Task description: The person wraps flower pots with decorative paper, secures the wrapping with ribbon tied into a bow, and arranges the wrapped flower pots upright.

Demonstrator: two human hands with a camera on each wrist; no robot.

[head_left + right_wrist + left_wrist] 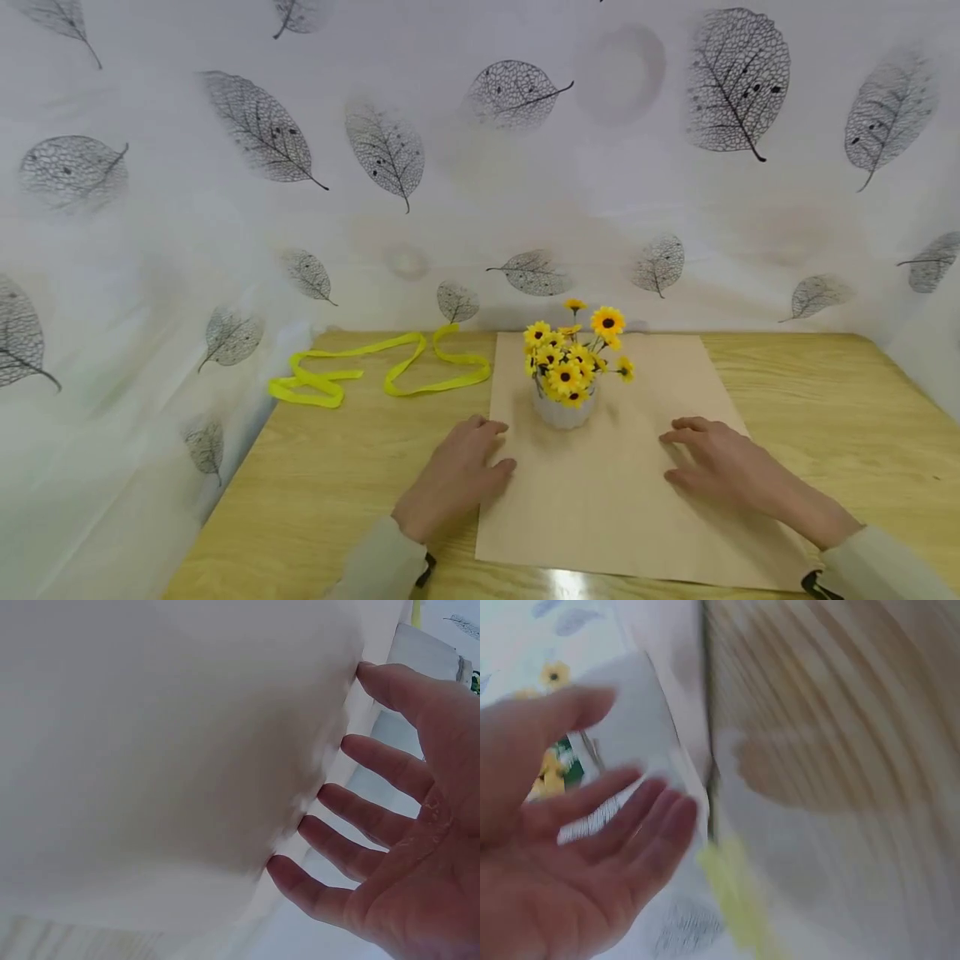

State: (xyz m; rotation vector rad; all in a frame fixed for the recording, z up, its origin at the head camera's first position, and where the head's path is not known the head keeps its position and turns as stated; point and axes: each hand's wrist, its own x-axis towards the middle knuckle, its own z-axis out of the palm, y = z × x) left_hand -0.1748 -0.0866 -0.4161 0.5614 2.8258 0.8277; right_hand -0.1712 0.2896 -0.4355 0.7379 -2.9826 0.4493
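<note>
A sheet of brown paper (600, 500) lies flat on the wooden table. Toward its far left part stands a white ribbed pot (564, 408) holding yellow artificial flowers (570, 358) with dark centres. My left hand (461, 475) is over the paper's left edge, fingers relaxed and pointing toward the pot; its palm shows empty in the left wrist view. On the right side of the sheet is my right hand (727, 467), fingers spread. In the right wrist view its fingertips (285, 870) are right at the paper surface, with nothing held.
A yellow ribbon (438, 385) lies in loose loops on the table (345, 467) at the back left, beside the paper. Behind the table hangs a pale curtain (465, 192) printed with dark leaves, which also runs along the left side.
</note>
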